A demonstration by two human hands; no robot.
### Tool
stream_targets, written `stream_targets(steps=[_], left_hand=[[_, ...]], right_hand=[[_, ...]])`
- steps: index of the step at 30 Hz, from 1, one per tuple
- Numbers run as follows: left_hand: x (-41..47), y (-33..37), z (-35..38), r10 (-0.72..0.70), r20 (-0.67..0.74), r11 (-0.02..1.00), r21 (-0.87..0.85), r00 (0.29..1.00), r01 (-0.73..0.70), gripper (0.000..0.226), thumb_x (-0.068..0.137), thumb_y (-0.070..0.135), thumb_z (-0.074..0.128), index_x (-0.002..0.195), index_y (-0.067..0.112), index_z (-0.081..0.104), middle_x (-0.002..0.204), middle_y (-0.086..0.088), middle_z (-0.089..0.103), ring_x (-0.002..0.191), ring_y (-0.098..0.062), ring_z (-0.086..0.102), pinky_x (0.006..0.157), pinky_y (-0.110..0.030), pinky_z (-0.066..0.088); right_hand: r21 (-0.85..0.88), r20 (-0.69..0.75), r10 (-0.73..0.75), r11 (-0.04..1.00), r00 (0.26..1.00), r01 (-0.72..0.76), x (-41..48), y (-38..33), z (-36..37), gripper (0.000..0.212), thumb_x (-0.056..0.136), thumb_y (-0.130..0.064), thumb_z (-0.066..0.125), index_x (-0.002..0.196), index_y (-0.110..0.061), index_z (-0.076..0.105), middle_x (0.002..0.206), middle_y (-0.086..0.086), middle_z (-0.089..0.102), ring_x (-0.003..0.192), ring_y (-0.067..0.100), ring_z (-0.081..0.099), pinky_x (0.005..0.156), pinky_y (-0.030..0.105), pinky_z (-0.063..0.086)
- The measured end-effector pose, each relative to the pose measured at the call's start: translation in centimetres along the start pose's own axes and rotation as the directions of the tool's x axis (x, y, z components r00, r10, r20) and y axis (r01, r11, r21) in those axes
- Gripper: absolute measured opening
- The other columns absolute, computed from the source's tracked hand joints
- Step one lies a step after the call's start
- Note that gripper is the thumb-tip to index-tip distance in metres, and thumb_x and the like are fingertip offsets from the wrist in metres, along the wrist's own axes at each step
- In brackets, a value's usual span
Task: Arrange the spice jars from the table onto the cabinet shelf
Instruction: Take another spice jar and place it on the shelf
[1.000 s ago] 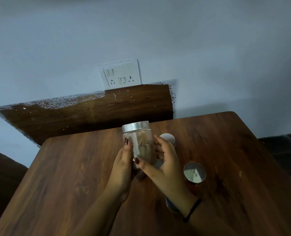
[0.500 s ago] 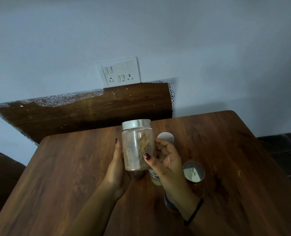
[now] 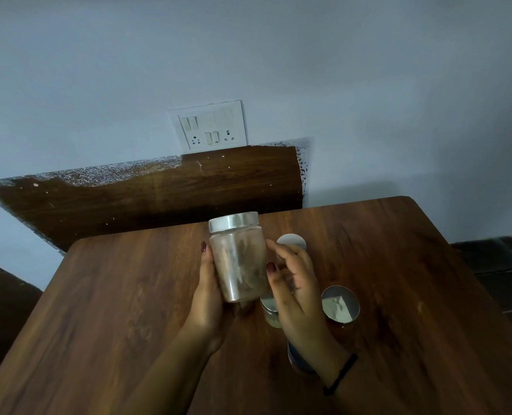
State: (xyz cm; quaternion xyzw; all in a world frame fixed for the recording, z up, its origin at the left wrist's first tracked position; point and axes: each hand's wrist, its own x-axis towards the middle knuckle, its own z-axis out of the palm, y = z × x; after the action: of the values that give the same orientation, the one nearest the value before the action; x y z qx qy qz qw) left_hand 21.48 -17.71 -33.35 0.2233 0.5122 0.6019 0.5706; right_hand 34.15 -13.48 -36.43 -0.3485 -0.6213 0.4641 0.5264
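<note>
I can't read what is in the jar (image 3: pixel 239 259): the glass is blurred, and I make out only brownish pieces under its silver lid. My left hand (image 3: pixel 208 292) grips it, thumb up the side and the fingers hidden behind the glass. My right hand (image 3: pixel 296 292) holds the other side, thumb tip and fingertips on the glass, so the jar is lifted clear of the table (image 3: pixel 114 295). Right of the jar and behind it, a second jar (image 3: pixel 291 241) shows only its lid above my fingers. Just below and right of the jar, a small jar (image 3: pixel 270 310) peeks out from under my right palm. Farther right stands a shiny-lidded jar (image 3: pixel 340 304), and one more (image 3: pixel 296 359) is mostly covered by my right wrist with its black band (image 3: pixel 340 374). Both forearms are cut off at the bottom edge. Half a second ago the jar stood straighter; now its lid leans left and its base sits toward my right hand, at much the same height.
</note>
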Motion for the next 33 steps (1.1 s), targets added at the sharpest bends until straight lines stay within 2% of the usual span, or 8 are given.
stream_targets(steps=[3,7,9,12,18,26,29,33], left_hand=[[-0.4,0.1,0.6,0.056,0.005,0.991,0.121,0.998,-0.057,0.063,0.097,0.063,0.02,0.108,0.035,0.075,0.11,-0.021,0.072,0.112,-0.042,0.063,0.1,-0.068,0.04],[-0.3,0.3,0.6,0.099,0.018,0.975,0.2,0.995,-0.101,0.05,0.098,0.06,0.031,0.12,0.033,0.067,0.119,-0.008,0.072,0.113,-0.027,0.068,0.098,-0.052,0.051],[-0.4,0.4,0.6,0.097,0.04,0.969,0.226,0.994,-0.104,0.045,0.098,0.061,0.038,0.112,0.035,0.071,0.121,-0.009,0.071,0.115,-0.028,0.067,0.099,-0.056,0.05],[-0.3,0.3,0.2,0.112,0.008,0.963,0.246,0.994,-0.111,0.056,0.089,0.07,0.05,0.123,0.027,0.063,0.125,-0.01,0.068,0.114,-0.03,0.067,0.1,-0.066,0.047],[-0.2,0.4,-0.4,0.09,-0.019,0.976,0.199,0.996,-0.084,0.068,0.091,0.067,0.027,0.124,0.021,0.065,0.119,-0.007,0.073,0.113,-0.023,0.068,0.101,-0.047,0.05],[-0.6,-0.1,0.1,0.112,0.011,0.962,0.248,0.994,-0.111,0.052,0.1,0.055,0.022,0.108,0.041,0.072,0.109,0.006,0.076,0.102,-0.01,0.072,0.075,-0.023,0.057],[-0.4,0.5,-0.1,0.205,0.012,0.922,0.334,0.979,-0.197,0.046,0.097,0.06,0.027,0.103,0.051,0.071,0.115,0.006,0.074,0.109,-0.011,0.068,0.091,-0.034,0.053],[-0.3,1.1,-0.3,0.267,-0.017,0.906,0.345,0.963,-0.245,0.071,0.079,0.085,0.042,0.12,0.033,0.067,0.121,-0.004,0.07,0.116,-0.021,0.065,0.101,-0.05,0.05]], right_hand=[[-0.016,0.067,-0.019,1.0,0.998,0.02,0.0,-0.7,-0.1,0.061,0.089,-0.052,0.059,0.138,-0.018,0.049,0.127,-0.01,0.052,0.115,0.016,0.058,0.09,0.023,0.052],[-0.117,0.143,-0.031,0.992,0.989,0.048,-0.1,-0.4,0.3,0.084,0.076,-0.054,0.071,0.144,-0.018,0.038,0.136,-0.014,0.044,0.124,0.009,0.05,0.091,0.017,0.05],[-0.13,0.125,-0.027,0.991,0.992,0.043,-0.2,-0.2,0.4,0.084,0.074,-0.053,0.073,0.143,-0.021,0.038,0.134,-0.018,0.043,0.125,0.008,0.049,0.092,0.018,0.05],[-0.076,0.104,-0.01,0.997,0.994,0.018,-0.2,-0.3,0.4,0.076,0.075,-0.049,0.073,0.14,-0.025,0.042,0.126,-0.024,0.047,0.119,0.008,0.054,0.088,0.019,0.053],[0.187,0.153,0.138,0.968,0.978,-0.166,-0.1,-0.4,0.0,0.075,0.078,-0.053,0.074,0.14,-0.022,0.044,0.135,0.003,0.057,0.126,0.023,0.056,0.097,0.048,0.053],[0.202,0.199,0.174,0.956,0.964,-0.214,-1.1,-0.6,0.2,0.064,0.085,-0.045,0.065,0.142,-0.03,0.038,0.139,-0.008,0.055,0.131,0.016,0.053,0.104,0.044,0.048],[0.078,0.17,0.147,0.984,0.974,-0.162,-1.1,-0.6,0.2,0.063,0.089,-0.055,0.058,0.145,-0.032,0.04,0.146,-0.01,0.045,0.137,0.015,0.044,0.108,0.046,0.044],[0.049,0.166,0.091,0.994,0.982,-0.101,-0.6,-1.0,0.0,0.067,0.088,-0.06,0.056,0.144,-0.024,0.045,0.141,-0.006,0.049,0.132,0.02,0.05,0.104,0.048,0.048]])
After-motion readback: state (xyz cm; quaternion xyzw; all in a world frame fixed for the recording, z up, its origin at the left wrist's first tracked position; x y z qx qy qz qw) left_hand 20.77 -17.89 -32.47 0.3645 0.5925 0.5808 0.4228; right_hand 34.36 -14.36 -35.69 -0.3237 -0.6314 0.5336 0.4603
